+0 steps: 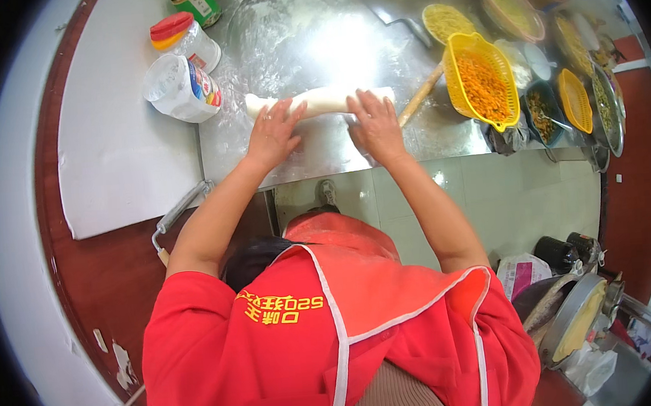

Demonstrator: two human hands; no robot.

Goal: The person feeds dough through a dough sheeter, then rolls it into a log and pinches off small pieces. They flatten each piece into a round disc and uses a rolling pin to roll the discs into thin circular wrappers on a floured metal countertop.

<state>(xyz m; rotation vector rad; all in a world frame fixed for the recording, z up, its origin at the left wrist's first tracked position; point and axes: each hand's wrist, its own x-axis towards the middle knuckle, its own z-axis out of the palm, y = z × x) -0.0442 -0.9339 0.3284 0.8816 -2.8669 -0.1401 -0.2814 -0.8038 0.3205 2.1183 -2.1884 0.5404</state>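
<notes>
A thick white log of dough (324,100) lies crosswise on the floured metal worktop (310,142). My left hand (275,133) rests on its left part, fingers spread and fingertips on top. My right hand (375,121) touches the right part the same way, palm down. Neither hand is closed around the dough. Just right of my right hand, a wooden rolling pin (421,94) lies at a slant, its far end beside a yellow plastic basket (454,89) of chopped orange filling (483,87).
At the left stand an open plastic tub (173,92), a red-lidded jar (201,47) and a green tin (198,5). Bowls of fillings, a yellow basket (575,100) and a dark container with a spoon (543,114) crowd the right. The worktop's front edge runs below my hands.
</notes>
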